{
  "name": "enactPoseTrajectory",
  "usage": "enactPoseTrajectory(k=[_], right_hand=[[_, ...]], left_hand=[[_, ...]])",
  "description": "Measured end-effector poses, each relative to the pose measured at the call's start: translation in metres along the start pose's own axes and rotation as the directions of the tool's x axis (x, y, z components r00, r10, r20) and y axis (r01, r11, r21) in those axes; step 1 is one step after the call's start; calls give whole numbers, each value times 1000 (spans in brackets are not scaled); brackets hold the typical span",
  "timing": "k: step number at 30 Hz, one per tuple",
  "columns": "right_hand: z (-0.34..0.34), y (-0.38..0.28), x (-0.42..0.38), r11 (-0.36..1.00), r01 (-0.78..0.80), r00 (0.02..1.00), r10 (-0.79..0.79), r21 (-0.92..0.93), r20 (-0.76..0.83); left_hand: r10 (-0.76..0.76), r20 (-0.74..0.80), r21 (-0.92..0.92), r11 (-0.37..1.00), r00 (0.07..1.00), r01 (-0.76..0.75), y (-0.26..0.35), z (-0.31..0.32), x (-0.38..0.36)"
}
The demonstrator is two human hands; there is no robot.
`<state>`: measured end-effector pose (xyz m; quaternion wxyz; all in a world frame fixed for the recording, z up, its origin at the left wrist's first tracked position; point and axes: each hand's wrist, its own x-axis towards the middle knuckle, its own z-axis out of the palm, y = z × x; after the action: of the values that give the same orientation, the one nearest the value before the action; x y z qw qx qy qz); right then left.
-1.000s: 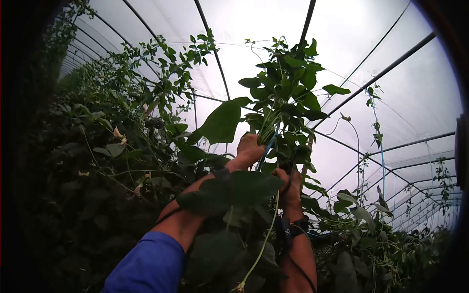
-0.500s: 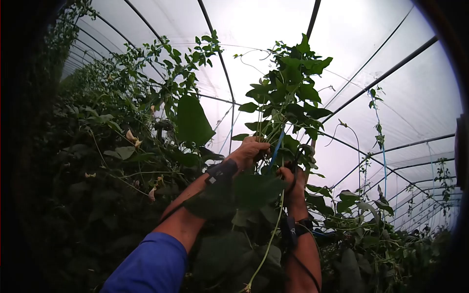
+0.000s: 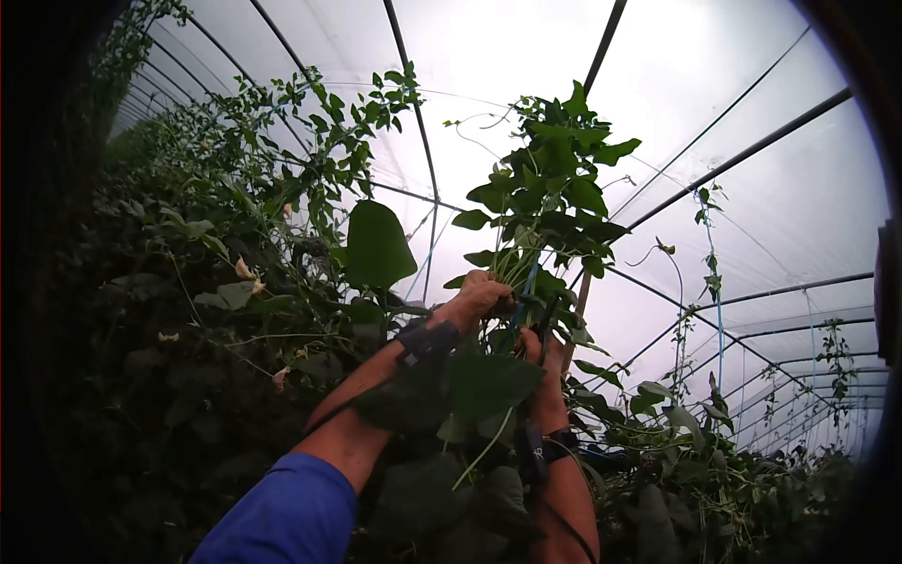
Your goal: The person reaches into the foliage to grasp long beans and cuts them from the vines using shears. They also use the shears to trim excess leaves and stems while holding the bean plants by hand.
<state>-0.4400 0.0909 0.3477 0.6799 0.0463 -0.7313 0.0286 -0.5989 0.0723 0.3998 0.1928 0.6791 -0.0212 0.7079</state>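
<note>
My left hand (image 3: 481,299) is closed round the stems of a tall leafy bunch of vines (image 3: 554,179) at the centre. Just below it and to the right, my right hand (image 3: 543,355) is bent at the base of the same bunch, its fingers curled and partly hidden by leaves. A blue string (image 3: 529,282) runs up through the stems between my hands. A broad leaf (image 3: 493,383) hangs in front of my wrists. Both wrists carry dark bands, and a blue sleeve (image 3: 282,512) covers my left upper arm.
Dense foliage (image 3: 188,376) with a few pale flowers (image 3: 246,271) fills the left. More vines (image 3: 695,442) grow at the lower right. Dark metal hoops (image 3: 723,164) hold up the pale plastic roof. Thin climbing vines (image 3: 711,273) hang on strings at the right.
My right hand and forearm have shifted slightly left and down. The leafy bunch leans a little further left at its middle, and the view has shifted slightly.
</note>
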Motion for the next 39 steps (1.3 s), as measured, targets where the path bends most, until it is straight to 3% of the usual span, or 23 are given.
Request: enactPoseTrajectory(k=[5,6,9,10,12,13,16,18,19,20,21,22,24,25,28,34,36,38,39], right_hand=[[7,2,-5,997,4,998,-9,-77,-63],[9,0,-7,994,29,997,-37,-103,-68],[10,9,-8,1000,16,999,-16,-2,-35],[12,7,-11,1000,18,999,-17,2,-36],[16,-3,-17,998,54,997,-55,-40,-45],[19,-7,-19,998,57,997,-59,-36,-41],[21,-13,-24,991,132,989,-133,-30,-65],[14,-7,-29,1000,-4,1000,4,-13,2],[10,0,-32,1000,-3,1000,3,-15,1],[8,8,-34,988,-92,996,89,122,27],[4,15,-36,950,-181,983,170,254,64],[3,12,-39,950,-184,983,174,252,62],[5,6,-44,958,-88,996,92,272,-1],[5,5,-46,958,-88,996,92,272,-1],[9,5,-53,941,-100,994,106,323,-2],[12,-3,-56,975,-12,1000,13,223,-3],[9,1,-53,993,103,992,-106,51,63],[9,8,-48,999,22,998,-23,25,56],[11,13,-49,992,-27,999,22,124,43]], left_hand=[[-188,-32,161,968,982,190,6,8,4],[-187,-33,162,969,982,189,8,12,1],[-184,-54,462,867,982,188,15,21,-5],[-182,-55,465,865,982,187,8,18,0],[-73,21,571,819,997,48,-10,10,16],[-107,-37,675,730,994,103,-8,15,17],[-73,-54,735,672,996,89,-13,14,25],[-53,-68,738,669,996,86,-15,15,27],[-20,74,837,545,997,-51,-27,8,39],[-10,220,894,403,976,-197,-23,9,36],[-35,142,877,468,989,-110,-21,12,31],[-39,144,876,470,989,-109,-15,16,21],[52,88,809,579,995,-102,-5,23,6],[-10,-54,817,574,998,50,1,30,0],[75,-77,817,577,994,20,-2,32,-7],[67,-66,832,555,996,18,10,30,-11],[39,-57,862,507,998,29,14,30,-10],[36,-44,876,482,998,21,16,28,-10],[55,-18,883,469,998,-10,15,26,-8]])
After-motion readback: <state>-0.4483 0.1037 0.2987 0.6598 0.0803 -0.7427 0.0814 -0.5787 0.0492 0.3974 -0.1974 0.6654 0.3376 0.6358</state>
